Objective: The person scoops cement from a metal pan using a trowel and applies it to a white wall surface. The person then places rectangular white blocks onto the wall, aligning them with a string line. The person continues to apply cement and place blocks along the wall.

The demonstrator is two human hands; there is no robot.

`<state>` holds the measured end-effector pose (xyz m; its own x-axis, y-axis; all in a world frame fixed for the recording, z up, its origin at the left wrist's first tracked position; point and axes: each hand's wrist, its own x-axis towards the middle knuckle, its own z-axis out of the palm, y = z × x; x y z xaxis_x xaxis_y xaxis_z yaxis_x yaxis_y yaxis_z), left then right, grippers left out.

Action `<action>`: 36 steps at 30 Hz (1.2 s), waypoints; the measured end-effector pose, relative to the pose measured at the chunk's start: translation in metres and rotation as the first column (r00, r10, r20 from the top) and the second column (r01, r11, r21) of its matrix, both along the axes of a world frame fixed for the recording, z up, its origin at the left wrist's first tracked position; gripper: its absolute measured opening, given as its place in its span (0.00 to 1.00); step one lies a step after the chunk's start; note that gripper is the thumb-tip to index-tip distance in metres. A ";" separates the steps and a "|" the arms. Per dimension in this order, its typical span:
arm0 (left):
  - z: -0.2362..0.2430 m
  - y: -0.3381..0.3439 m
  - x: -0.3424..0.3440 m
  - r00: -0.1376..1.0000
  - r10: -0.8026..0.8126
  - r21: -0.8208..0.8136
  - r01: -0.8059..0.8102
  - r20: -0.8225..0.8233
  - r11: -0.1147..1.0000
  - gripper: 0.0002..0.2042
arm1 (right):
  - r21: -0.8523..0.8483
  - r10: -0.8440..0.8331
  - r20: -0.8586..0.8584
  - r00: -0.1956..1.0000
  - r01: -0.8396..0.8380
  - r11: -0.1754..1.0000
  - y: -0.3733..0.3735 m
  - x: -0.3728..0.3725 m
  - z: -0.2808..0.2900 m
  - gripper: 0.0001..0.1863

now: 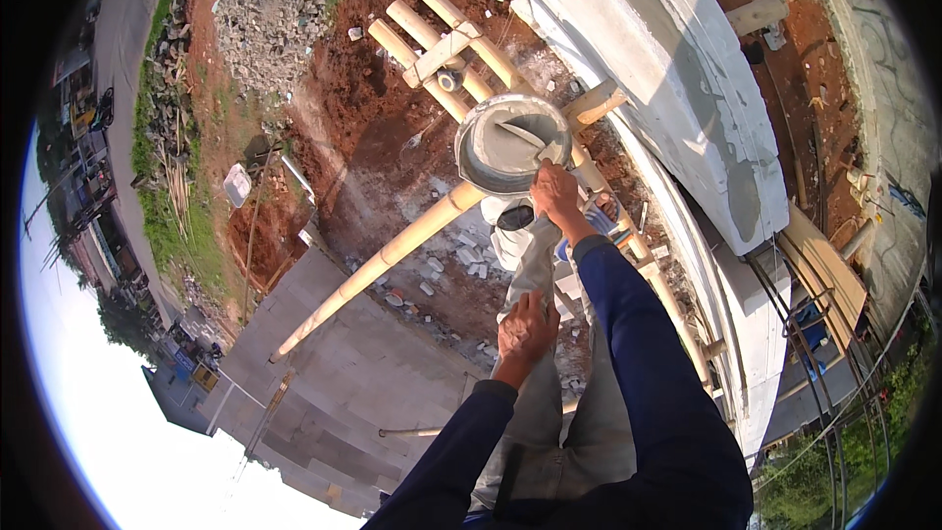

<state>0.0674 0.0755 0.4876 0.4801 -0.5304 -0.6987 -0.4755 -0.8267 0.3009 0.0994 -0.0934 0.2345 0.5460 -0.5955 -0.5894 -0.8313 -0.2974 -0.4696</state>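
Note:
A round metal pan [469, 163] of wet grey mortar rests on bamboo scaffold poles. A trowel blade [523, 133] lies in the mortar. My right hand [556, 192], in a dark blue sleeve, reaches to the pan's near rim and grips the trowel's handle. My left hand [525, 330] lies flat on my grey trouser leg [535, 265], fingers loosely together, holding nothing. A pale boot [509, 234] shows just below the pan.
A long bamboo pole [383, 260] slants down to the left, with more lashed poles [432, 34] beyond the pan. A white plastered wall [667, 69] runs along the right. Far below are red earth, a rubble pile [270, 20] and a grey paved surface [343, 373].

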 end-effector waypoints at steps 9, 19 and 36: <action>-0.004 0.005 -0.005 0.999 -0.033 -0.005 0.033 0.016 0.999 0.14 | 0.344 -0.174 0.005 0.985 0.161 0.925 -0.012 -0.041 -0.019 0.34; 0.000 -0.007 0.001 0.996 -0.093 -0.004 0.093 0.019 0.996 0.15 | 0.449 -0.406 0.313 0.859 0.243 0.860 -0.035 -0.104 0.100 0.20; -0.003 -0.014 -0.003 0.997 -0.067 -0.060 0.069 0.034 0.996 0.16 | -0.372 -0.665 -0.138 0.734 0.584 0.721 -0.120 -0.254 0.347 0.19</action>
